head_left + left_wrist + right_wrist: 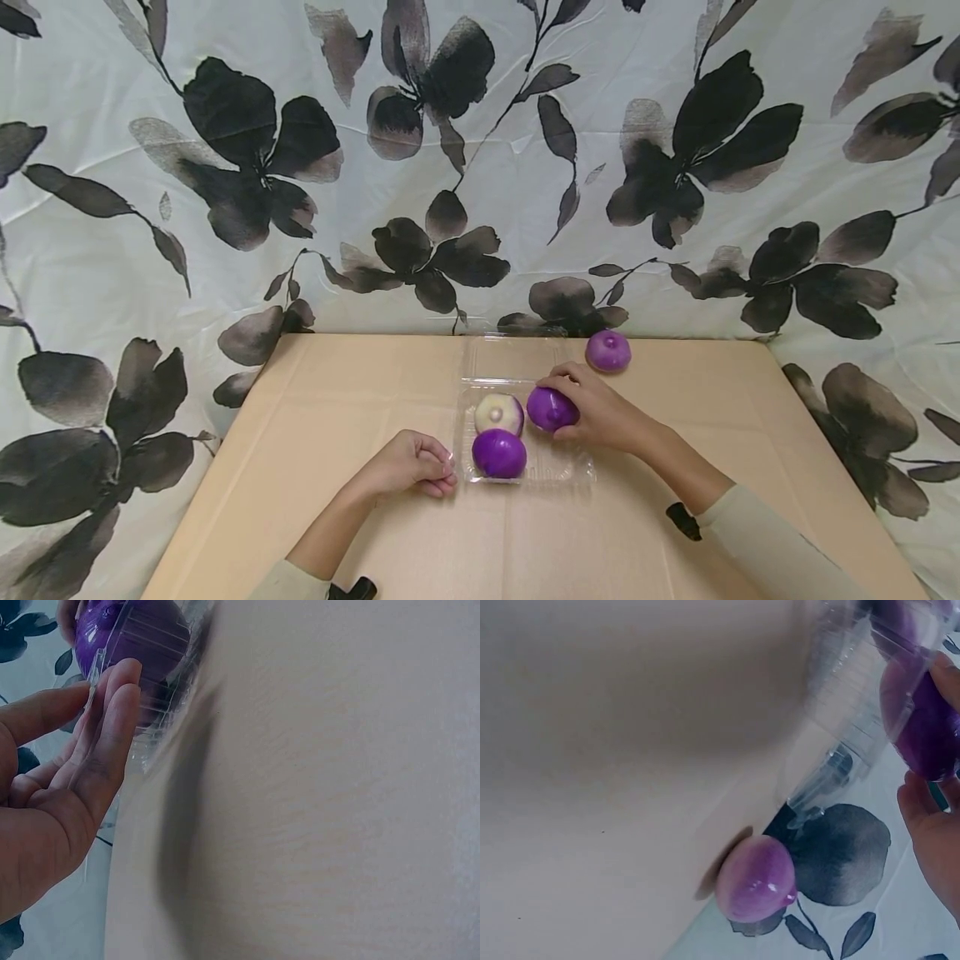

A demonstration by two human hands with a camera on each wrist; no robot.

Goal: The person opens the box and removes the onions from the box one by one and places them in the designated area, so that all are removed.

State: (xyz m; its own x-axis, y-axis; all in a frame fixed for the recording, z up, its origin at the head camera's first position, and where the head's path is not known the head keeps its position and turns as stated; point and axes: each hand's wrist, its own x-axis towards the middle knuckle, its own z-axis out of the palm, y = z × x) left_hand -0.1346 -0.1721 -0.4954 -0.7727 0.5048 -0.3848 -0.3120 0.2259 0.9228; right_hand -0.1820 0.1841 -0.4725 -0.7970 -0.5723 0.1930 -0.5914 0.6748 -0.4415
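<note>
A clear plastic clamshell box (555,473) lies with its lid (510,358) folded back. Inside, on its left side, sit a purple onion (498,454) in front and another onion (497,413) behind it, pale end up. My right hand (596,410) grips a third purple onion (551,408) between thumb and fingers, over the box's right half. At the box's left edge, my left hand (416,465) pinches the rim between thumb and fingertips, as the left wrist view shows (82,742).
Another purple onion (608,351) rests on the cardboard-coloured board (337,392) near its back edge, right of the lid; the right wrist view also shows this onion (756,879). A white cloth (555,275) with dark flowers hangs behind.
</note>
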